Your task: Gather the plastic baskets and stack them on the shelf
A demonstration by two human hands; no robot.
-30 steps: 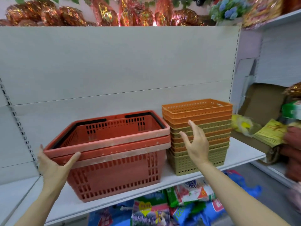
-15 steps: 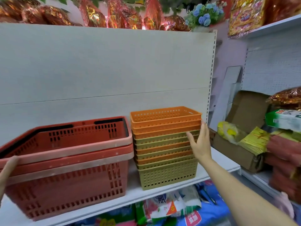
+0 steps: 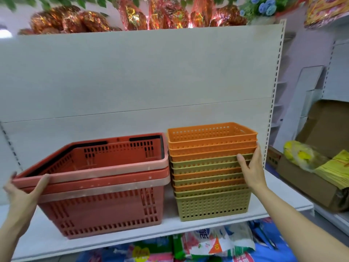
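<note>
Two or three red shopping baskets point(image 3: 105, 205) with black handles sit nested on the white shelf point(image 3: 279, 199). Right beside them stands a tall nested stack of small orange and olive perforated baskets point(image 3: 211, 178). My left hand point(image 3: 22, 193) rests on the red stack's front left corner, its thumb lying along the front rim and its fingers straight up the left side. My right hand point(image 3: 252, 171) presses on the small stack's front right corner, with the thumb across the front and straight fingers on the right side.
A white back panel point(image 3: 151, 76) rises behind the baskets. An open cardboard box point(image 3: 309, 184) with yellow packets point(image 3: 336, 167) sits at the right on the neighbouring shelf. Colourful packaged goods point(image 3: 207, 244) lie below the shelf, and foil decorations point(image 3: 132, 17) line the top.
My right hand moved from the small stack's left front to its right front corner. My left hand stays at the red baskets' corner. The view swung right, then back left.
</note>
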